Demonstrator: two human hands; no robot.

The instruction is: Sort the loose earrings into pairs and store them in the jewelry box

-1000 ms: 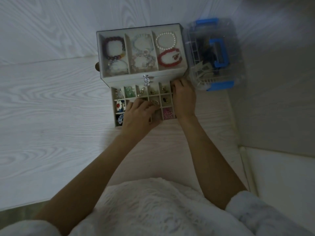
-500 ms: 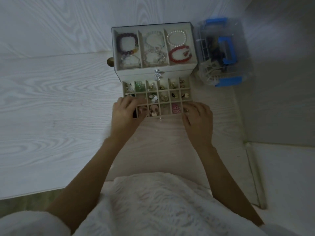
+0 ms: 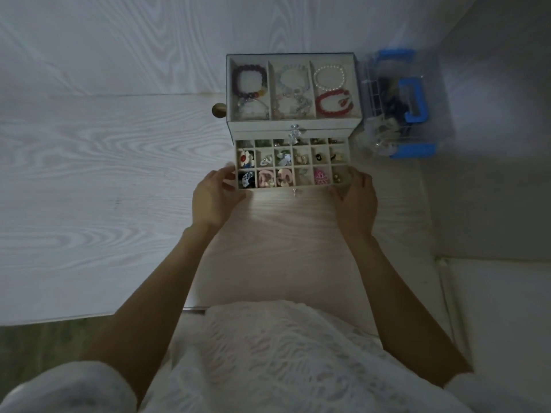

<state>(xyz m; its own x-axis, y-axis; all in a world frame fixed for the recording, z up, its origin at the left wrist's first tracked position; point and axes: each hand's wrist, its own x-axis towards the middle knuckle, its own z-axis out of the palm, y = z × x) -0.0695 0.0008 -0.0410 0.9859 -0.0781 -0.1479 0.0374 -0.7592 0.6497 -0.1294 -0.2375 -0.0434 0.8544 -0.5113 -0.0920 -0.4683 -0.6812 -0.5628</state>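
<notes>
The jewelry box [image 3: 322, 126] stands on the pale wooden table, its top tray holding bead bracelets [image 3: 250, 84]. Its lower drawer [image 3: 268, 188] is pulled out toward me, a grid of small compartments with earrings in most, among them a pink pair [image 3: 275, 177] and a magenta piece [image 3: 321, 177]. My left hand [image 3: 211, 198] holds the drawer's front left corner, thumb at the front and fingers along the side. My right hand [image 3: 357, 201] holds the front right corner the same way. No loose earring shows on the table.
A clear plastic case with blue handle and clasps [image 3: 413, 105] sits right of the box against a grey wall [image 3: 492, 144]. A round brass knob [image 3: 218, 110] pokes out at the box's left. The table's near edge is by my lap.
Both hands have left the compartments and moved outward to the drawer's front corners. My left hand slid left, my right hand came back and right. More of the drawer grid now shows.
</notes>
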